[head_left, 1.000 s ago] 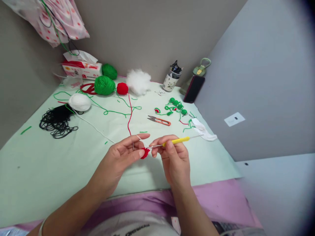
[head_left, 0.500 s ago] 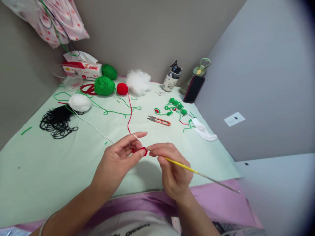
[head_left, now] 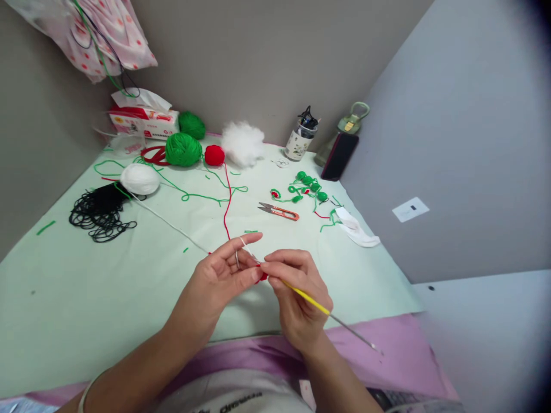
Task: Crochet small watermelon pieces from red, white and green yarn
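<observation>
My left hand point(head_left: 226, 272) pinches a small red crochet piece point(head_left: 263, 277) between thumb and fingers. White yarn point(head_left: 172, 219) loops over its raised index finger and runs back to a white yarn ball point(head_left: 140, 179). My right hand point(head_left: 299, 295) grips a crochet hook point(head_left: 307, 297) by its yellow handle, and a metal end points down to the right. The hook's working tip is at the red piece, mostly hidden by fingers. Red yarn point(head_left: 228, 212) leads from behind my left hand to a red yarn ball point(head_left: 214, 155).
Orange thread snips point(head_left: 279, 211) lie beyond my hands. Small green crocheted pieces point(head_left: 307, 182) are right of them, near a white strip point(head_left: 356, 228). A black yarn bundle point(head_left: 101, 212), green yarn ball point(head_left: 183, 149), white stuffing point(head_left: 243, 143), pen jar point(head_left: 300, 140) and phone point(head_left: 340, 156) stand farther back.
Both hands have come closer together, the left shifting right with the red piece. The hook has tilted more steeply, its free end swinging left and down.
</observation>
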`<state>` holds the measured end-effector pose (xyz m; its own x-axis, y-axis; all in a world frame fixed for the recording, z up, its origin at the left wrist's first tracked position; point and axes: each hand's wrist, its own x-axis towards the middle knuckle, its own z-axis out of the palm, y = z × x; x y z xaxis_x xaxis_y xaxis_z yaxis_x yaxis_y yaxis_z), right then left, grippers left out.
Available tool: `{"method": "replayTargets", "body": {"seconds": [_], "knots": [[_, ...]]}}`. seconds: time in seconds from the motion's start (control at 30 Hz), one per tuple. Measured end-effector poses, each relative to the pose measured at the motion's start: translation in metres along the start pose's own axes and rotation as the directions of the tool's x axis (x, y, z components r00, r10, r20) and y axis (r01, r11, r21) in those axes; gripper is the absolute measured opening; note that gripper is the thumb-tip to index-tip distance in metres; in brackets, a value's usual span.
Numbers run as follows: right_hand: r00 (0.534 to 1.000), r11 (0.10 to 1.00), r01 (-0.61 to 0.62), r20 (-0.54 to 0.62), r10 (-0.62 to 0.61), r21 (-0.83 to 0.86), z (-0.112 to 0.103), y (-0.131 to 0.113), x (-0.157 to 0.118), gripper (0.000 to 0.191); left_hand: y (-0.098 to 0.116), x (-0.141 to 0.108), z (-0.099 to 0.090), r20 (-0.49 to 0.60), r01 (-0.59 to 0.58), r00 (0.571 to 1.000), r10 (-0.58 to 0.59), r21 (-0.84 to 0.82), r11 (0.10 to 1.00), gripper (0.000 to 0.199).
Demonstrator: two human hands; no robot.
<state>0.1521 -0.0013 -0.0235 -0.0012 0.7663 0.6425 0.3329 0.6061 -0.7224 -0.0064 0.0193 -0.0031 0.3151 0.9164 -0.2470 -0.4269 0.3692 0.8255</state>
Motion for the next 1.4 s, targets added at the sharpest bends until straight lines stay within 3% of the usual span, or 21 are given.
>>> {"method": "replayTargets", "body": {"seconds": [0.1, 0.2, 0.33, 0.6, 0.7, 0.8, 0.87, 0.97, 1.07, 1.17, 1.27, 1.4], "knots": [[0.987, 0.966, -0.144, -0.037, 0.155, 0.213, 0.000, 0.002, 0.003, 0.024, 0.002, -0.002, 0.001, -0.036, -0.096, 0.994, 0.101, 0.131, 0.987, 0.048], [0.965, 0.889, -0.226, -0.034, 0.261, 0.397, 0.001, 0.009, 0.005, 0.017, 0.006, -0.002, -0.001, 0.008, -0.103, 0.995, 0.104, 0.222, 0.970, 0.051], [0.962, 0.852, -0.246, 0.007, 0.274, 0.463, 0.000, 0.015, 0.005, 0.014, 0.009, 0.001, -0.003, 0.075, -0.084, 0.995, 0.064, 0.304, 0.949, 0.058], [0.944, 0.742, -0.305, 0.086, 0.319, 0.597, -0.004, 0.012, 0.011, 0.016, 0.015, 0.005, -0.011, 0.080, -0.126, 0.991, 0.103, 0.403, 0.906, 0.038], [0.950, 0.746, -0.302, 0.120, 0.289, 0.593, -0.008, 0.013, 0.013, 0.018, 0.017, 0.005, -0.014, 0.099, -0.124, 0.991, 0.091, 0.417, 0.900, 0.037], [0.962, 0.816, -0.268, 0.099, 0.254, 0.513, -0.011, 0.012, 0.012, 0.017, 0.016, 0.004, -0.012, 0.094, -0.098, 0.993, 0.069, 0.366, 0.925, 0.038], [0.976, 0.897, -0.216, 0.054, 0.211, 0.386, -0.011, 0.008, 0.009, 0.018, 0.013, 0.004, -0.009, 0.103, -0.056, 0.994, 0.027, 0.283, 0.957, 0.039], [0.998, 0.985, -0.049, -0.038, 0.056, 0.167, -0.007, 0.003, 0.001, 0.026, 0.008, 0.004, -0.004, 0.127, -0.005, 0.992, -0.014, 0.142, 0.990, 0.038], [0.991, 0.993, 0.113, -0.073, -0.115, -0.024, -0.003, 0.000, -0.007, 0.040, 0.003, 0.002, -0.001, 0.101, -0.038, 0.995, 0.027, 0.110, 0.993, 0.037], [0.990, 0.982, 0.126, -0.047, -0.134, -0.143, -0.003, -0.004, -0.008, 0.043, 0.000, -0.002, -0.001, 0.008, -0.167, 0.985, 0.170, 0.239, 0.956, 0.039], [0.997, 0.997, 0.044, -0.057, -0.047, -0.059, -0.007, -0.007, -0.002, 0.034, -0.002, -0.003, 0.000, -0.011, -0.291, 0.949, 0.316, 0.365, 0.885, 0.042], [0.991, 0.951, -0.130, 0.025, 0.128, 0.280, -0.010, -0.003, 0.005, 0.019, 0.001, -0.002, 0.000, 0.002, -0.190, 0.980, 0.200, 0.315, 0.930, 0.050]]}}
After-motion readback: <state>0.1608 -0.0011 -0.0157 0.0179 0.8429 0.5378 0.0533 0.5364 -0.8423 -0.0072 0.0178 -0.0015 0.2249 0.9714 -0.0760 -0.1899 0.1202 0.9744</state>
